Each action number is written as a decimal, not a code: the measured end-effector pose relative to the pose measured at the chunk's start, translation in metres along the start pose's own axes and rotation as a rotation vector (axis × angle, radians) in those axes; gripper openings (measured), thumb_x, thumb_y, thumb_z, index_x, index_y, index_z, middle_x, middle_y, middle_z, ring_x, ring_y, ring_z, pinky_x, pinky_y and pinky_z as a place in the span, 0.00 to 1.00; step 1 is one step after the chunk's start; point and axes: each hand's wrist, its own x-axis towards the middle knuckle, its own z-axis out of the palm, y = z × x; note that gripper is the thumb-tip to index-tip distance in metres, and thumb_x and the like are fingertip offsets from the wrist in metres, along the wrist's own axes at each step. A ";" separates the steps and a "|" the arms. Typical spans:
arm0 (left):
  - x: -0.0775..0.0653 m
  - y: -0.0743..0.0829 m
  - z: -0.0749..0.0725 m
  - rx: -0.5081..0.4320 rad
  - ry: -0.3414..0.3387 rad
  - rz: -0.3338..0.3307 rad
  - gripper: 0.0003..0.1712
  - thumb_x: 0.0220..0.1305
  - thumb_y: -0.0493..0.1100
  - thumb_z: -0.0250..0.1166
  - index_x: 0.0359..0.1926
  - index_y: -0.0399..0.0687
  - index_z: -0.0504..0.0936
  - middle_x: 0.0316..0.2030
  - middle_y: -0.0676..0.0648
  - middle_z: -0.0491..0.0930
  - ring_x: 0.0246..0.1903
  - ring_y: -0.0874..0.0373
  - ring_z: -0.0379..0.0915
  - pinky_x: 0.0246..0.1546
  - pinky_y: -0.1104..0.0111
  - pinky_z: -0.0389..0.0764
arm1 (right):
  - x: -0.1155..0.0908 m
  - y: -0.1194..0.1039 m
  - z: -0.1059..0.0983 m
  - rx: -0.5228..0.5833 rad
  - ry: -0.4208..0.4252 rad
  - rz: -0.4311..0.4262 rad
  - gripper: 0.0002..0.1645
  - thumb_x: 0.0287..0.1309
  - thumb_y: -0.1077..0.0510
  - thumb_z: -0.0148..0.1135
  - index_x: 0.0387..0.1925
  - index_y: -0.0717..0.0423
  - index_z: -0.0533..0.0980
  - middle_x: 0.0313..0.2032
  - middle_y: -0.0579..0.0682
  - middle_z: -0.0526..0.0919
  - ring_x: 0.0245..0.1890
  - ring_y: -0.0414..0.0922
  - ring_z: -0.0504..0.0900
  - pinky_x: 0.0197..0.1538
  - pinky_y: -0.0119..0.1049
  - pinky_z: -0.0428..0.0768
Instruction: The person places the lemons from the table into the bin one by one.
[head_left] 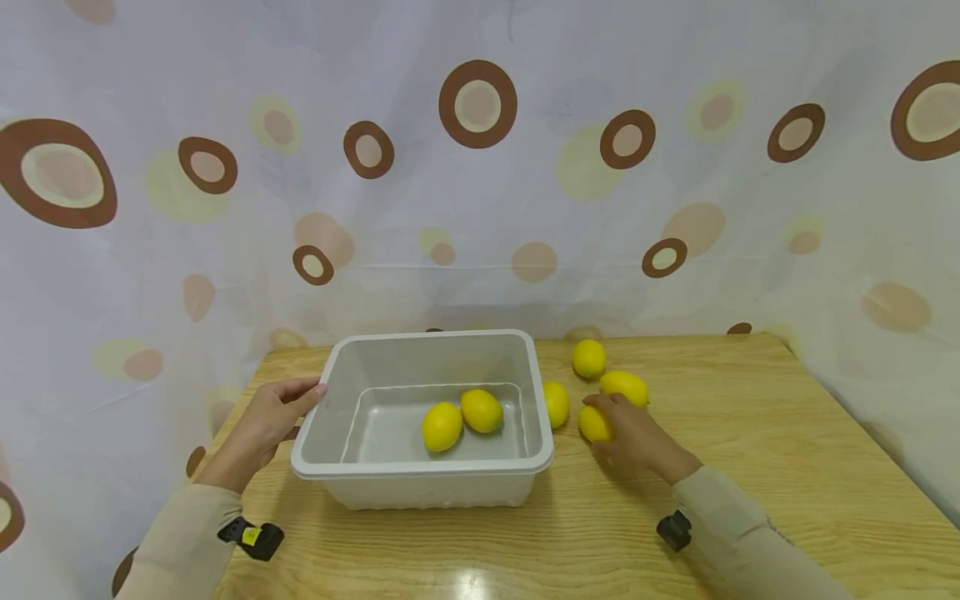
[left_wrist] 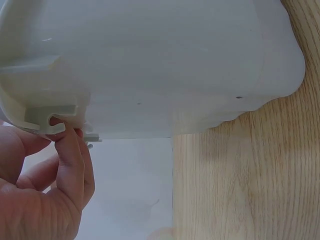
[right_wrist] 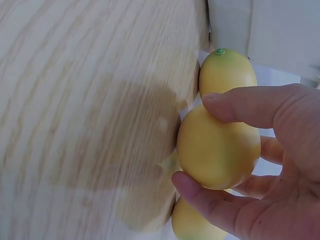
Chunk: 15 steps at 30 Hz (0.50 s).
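Observation:
A white plastic bin (head_left: pixel 431 487) stands on the table with two yellow lemons, one lemon (head_left: pixel 442 427) beside another lemon (head_left: pixel 482 411), on its floor. My left hand (head_left: pixel 268 419) pinches the bin's left rim; in the left wrist view its fingers (left_wrist: pixel 72 170) curl up under the rim's edge. To the right of the bin, my right hand (head_left: pixel 633 437) grips a lemon (right_wrist: pixel 217 147), thumb on one side and fingers on the other. That lemon is close over the tabletop, its far side hidden by the hand.
More lemons lie around the gripped one: a lemon (head_left: pixel 556 405) by the bin's right wall, a lemon (head_left: pixel 588 358) farther back and a lemon (head_left: pixel 626 387) just behind the right hand. A patterned curtain (head_left: pixel 480 208) hangs behind the wooden table (head_left: pixel 787 433).

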 end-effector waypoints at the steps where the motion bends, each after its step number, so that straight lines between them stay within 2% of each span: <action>1: 0.000 0.000 0.000 0.000 -0.001 0.001 0.32 0.71 0.50 0.55 0.68 0.34 0.64 0.59 0.32 0.70 0.44 0.59 0.77 0.41 0.62 0.84 | 0.000 0.000 0.000 -0.001 -0.001 0.002 0.36 0.46 0.65 0.70 0.59 0.68 0.69 0.50 0.69 0.73 0.49 0.60 0.75 0.52 0.58 0.75; 7: 0.001 -0.001 0.001 0.004 0.001 -0.002 0.33 0.71 0.51 0.56 0.68 0.35 0.65 0.59 0.33 0.71 0.43 0.59 0.78 0.41 0.62 0.84 | -0.004 0.000 -0.003 0.002 -0.013 0.016 0.36 0.47 0.64 0.70 0.59 0.68 0.69 0.52 0.69 0.73 0.51 0.61 0.75 0.54 0.59 0.74; 15: 0.000 0.000 0.000 0.010 0.000 0.002 0.32 0.71 0.50 0.55 0.67 0.34 0.64 0.58 0.33 0.71 0.42 0.61 0.77 0.41 0.63 0.84 | -0.014 -0.003 -0.017 0.030 -0.029 0.016 0.37 0.48 0.63 0.69 0.61 0.68 0.68 0.57 0.71 0.70 0.54 0.63 0.73 0.55 0.61 0.73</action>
